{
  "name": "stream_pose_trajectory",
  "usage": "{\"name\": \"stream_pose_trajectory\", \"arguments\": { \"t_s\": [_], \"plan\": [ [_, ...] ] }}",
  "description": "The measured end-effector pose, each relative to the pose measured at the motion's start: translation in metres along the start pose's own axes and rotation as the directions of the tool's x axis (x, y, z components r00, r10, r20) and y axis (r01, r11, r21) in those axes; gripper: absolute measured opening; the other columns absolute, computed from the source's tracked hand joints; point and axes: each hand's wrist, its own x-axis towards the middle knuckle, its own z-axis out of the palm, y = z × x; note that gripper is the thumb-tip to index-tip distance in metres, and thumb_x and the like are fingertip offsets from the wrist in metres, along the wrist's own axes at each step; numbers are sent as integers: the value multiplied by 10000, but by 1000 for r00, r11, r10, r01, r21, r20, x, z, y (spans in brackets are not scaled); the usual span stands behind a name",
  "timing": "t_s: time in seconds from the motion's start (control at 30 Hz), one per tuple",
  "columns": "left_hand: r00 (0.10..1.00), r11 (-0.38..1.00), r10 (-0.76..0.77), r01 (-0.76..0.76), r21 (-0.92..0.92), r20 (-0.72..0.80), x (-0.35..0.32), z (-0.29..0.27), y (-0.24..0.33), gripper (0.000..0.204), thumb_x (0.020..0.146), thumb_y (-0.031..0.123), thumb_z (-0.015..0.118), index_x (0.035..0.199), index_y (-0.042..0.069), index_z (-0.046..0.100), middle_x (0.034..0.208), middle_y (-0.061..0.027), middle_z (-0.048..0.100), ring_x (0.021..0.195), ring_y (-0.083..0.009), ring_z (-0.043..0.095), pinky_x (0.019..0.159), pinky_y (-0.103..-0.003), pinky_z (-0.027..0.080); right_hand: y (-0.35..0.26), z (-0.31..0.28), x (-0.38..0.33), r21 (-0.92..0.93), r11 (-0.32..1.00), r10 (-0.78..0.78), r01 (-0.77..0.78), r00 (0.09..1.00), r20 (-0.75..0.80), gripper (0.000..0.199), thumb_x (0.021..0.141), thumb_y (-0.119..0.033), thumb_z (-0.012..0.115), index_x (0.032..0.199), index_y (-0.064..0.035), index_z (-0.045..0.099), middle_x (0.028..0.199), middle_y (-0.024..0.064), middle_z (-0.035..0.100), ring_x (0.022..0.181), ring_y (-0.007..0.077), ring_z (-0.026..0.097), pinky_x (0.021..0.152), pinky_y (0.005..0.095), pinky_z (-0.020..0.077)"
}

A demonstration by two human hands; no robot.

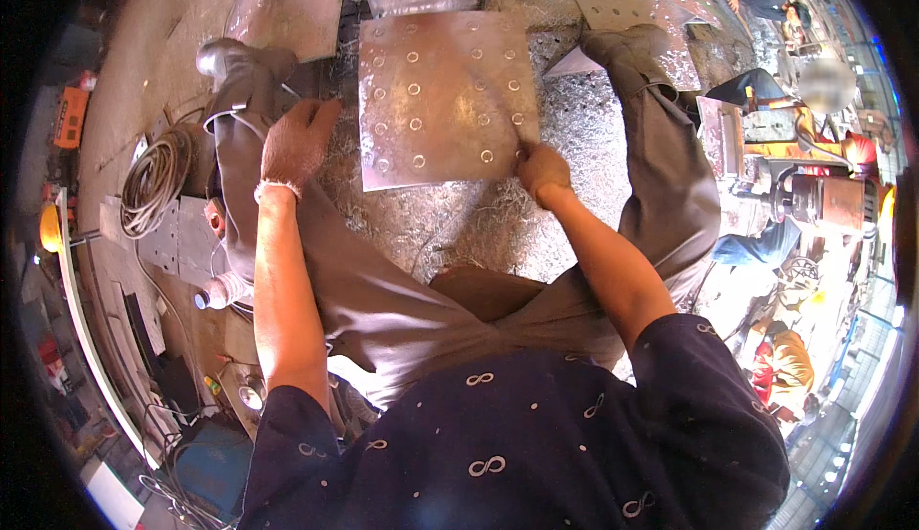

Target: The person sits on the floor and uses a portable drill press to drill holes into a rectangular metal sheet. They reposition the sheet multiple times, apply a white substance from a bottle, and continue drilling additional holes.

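Observation:
A square metal plate (446,109) lies between my feet, with rows of ring-marked round spots on its face. At its lower right corner my right hand (543,170), in a brownish glove, grips the edge with the fingers partly hidden. My left hand (295,147), gloved too, is held apart from the plate's left edge. Its fingers stretch out toward the plate and nothing shows in them. Beyond the far edge of the square plate sits a block-like metal piece (426,0), on which its far side seems to rest.
Metal shavings cover the floor (584,157) around the plate. Other plates (287,3) lie farther off, including a perforated one (613,5). A coiled cable (153,183) and a plastic bottle (222,291) are at the left. Other people (787,362) work at the right.

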Motion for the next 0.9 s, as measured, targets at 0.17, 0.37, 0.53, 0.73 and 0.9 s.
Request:
{"name": "stream_pose_trajectory", "arguments": {
  "t_s": [0.17, 0.37, 0.53, 0.73, 0.9],
  "plan": [
    [998, 995, -63, 65, 77, -19, 3, 15, 0, 541, 1035, 510, 573, 1202, 35, 772, 1181, -280, 751, 1164, -504, 689, 999, -533, 532, 21, 48, -34, -219, 924, -250, 312, 930, 271, 306, 1001, -182, 579, 1250, -120, 746, 1236, 240, 746, 1158, 460, 720, 951, 557, 581],
    [972, 996, -85, 78, -40, -220, -7, 8, 7, 495, 1041, 481, 578, 1187, 51, 775, 1161, -253, 756, 1143, -499, 695, 989, -517, 542, 4, 53, -39, 78, 954, -294, 289, 955, 48, 370, 967, -242, 620, 1296, -142, 757, 1189, 236, 779, 1127, 463, 732, 950, 551, 581],
    [961, 999, 7, -17, -33, -278, -5, 16, 0, 457, 1062, 455, 567, 1165, 55, 764, 1151, -232, 761, 1113, -490, 703, 968, -521, 554, 30, 20, -14, 277, 912, 332, -303, 941, -64, 373, 966, -300, 659, 1235, -74, 782, 1197, 271, 767, 1126, 472, 733, 988, 545, 578],
    [985, 998, 0, -10, -57, -171, -12, 19, 0, 402, 1074, 385, 566, 1167, 50, 769, 1149, -238, 768, 1095, -480, 726, 941, -502, 572, 14, 13, -19, -107, 992, -50, 60, 995, 88, 322, 1008, -248, 596, 1190, -71, 794, 1189, 267, 777, 1116, 467, 753, 962, 560, 598],
    [989, 995, 40, -52, -80, -139, -16, 22, 19, 373, 1065, 366, 607, 1205, 59, 768, 1130, -242, 773, 1088, -462, 740, 932, -490, 577, 35, 11, 3, 211, 952, 255, -221, 956, -147, 322, 1003, -250, 599, 1201, -71, 778, 1174, 249, 783, 1118, 453, 755, 960, 552, 599]
  ]
}}
